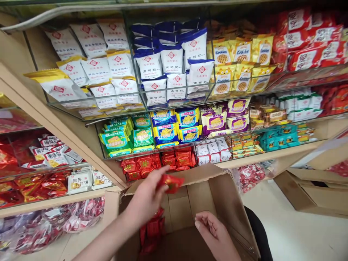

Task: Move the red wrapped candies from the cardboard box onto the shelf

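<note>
My left hand point(148, 195) is closed on a red snack packet point(174, 184), holding it above the far left part of an open cardboard box point(228, 195). Over the right half of this box hovers my right hand point(213, 233), loosely curled, with no item visible in it. More red packets point(152, 232) lie inside the box along its left side, partly hidden by my left forearm. Just beyond the box, similar red packets point(144, 165) fill the lowest shelf compartments.
Clear-fronted shelf bins above hold white milk snack packs point(174, 58), yellow cookie packs point(241, 67), and green biscuit packs point(116, 139). Another cardboard box point(315, 192) stands on the floor at right. Plastic-bagged goods point(54, 226) lie under the left shelf.
</note>
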A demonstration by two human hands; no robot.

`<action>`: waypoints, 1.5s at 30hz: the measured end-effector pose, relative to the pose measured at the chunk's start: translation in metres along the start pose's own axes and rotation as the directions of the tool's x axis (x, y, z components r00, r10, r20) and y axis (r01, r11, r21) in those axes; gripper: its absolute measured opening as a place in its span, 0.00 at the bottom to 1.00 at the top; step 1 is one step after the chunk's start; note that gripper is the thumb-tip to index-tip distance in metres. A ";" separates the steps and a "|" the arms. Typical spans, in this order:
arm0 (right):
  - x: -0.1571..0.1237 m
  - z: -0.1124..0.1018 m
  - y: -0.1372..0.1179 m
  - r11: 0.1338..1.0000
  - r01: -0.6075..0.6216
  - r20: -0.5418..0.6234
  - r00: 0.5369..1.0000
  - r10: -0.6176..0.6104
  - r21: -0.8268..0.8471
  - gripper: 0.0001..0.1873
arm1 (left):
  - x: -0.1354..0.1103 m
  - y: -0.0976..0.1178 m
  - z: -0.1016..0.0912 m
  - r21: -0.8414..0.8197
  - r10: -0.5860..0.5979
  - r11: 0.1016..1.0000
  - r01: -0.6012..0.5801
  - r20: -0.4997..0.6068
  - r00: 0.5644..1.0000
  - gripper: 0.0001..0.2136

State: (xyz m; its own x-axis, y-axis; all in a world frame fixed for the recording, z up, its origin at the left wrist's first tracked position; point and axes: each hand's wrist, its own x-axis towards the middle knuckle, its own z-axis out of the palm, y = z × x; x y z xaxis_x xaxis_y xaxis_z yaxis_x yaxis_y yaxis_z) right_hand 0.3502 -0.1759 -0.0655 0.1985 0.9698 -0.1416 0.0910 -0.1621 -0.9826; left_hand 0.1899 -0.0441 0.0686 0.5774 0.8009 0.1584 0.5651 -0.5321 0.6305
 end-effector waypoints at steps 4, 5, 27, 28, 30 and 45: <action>0.009 -0.008 0.039 0.970 -0.086 0.023 0.995 0.094 -0.227 0.10 | 0.046 -0.043 0.010 0.060 -0.255 0.965 0.257 -0.039 0.966 0.16; 0.010 -0.008 0.048 0.955 -0.108 0.035 0.992 0.122 -0.276 0.09 | 0.055 -0.050 0.016 0.114 -0.260 0.958 0.262 -0.031 0.965 0.15; 0.013 -0.008 0.071 0.963 -0.270 0.073 0.960 0.270 -0.014 0.06 | 0.123 -0.069 0.068 0.662 -0.202 0.750 0.001 0.227 0.953 0.16; 0.013 -0.008 0.072 0.962 -0.273 0.079 0.959 0.272 0.000 0.06 | 0.124 -0.067 0.069 0.672 -0.193 0.740 -0.008 0.225 0.955 0.15; 0.014 -0.008 0.076 0.958 -0.285 0.097 0.955 0.281 0.029 0.07 | 0.125 -0.066 0.071 0.691 -0.190 0.722 -0.014 0.218 0.957 0.16; 0.013 -0.013 0.077 0.929 -0.349 0.093 0.936 0.339 0.123 0.12 | 0.029 -0.006 0.008 0.279 -0.128 0.960 0.026 0.353 0.927 0.13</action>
State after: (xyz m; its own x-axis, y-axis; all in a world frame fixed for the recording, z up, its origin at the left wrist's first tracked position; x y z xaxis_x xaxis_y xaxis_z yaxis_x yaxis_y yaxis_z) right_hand 0.3724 -0.1781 -0.1420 0.1255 0.8700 -0.4768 -0.1047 -0.4663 -0.8784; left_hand 0.2082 -0.0199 0.0628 0.6709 0.7136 -0.2018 0.7219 -0.5663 0.3976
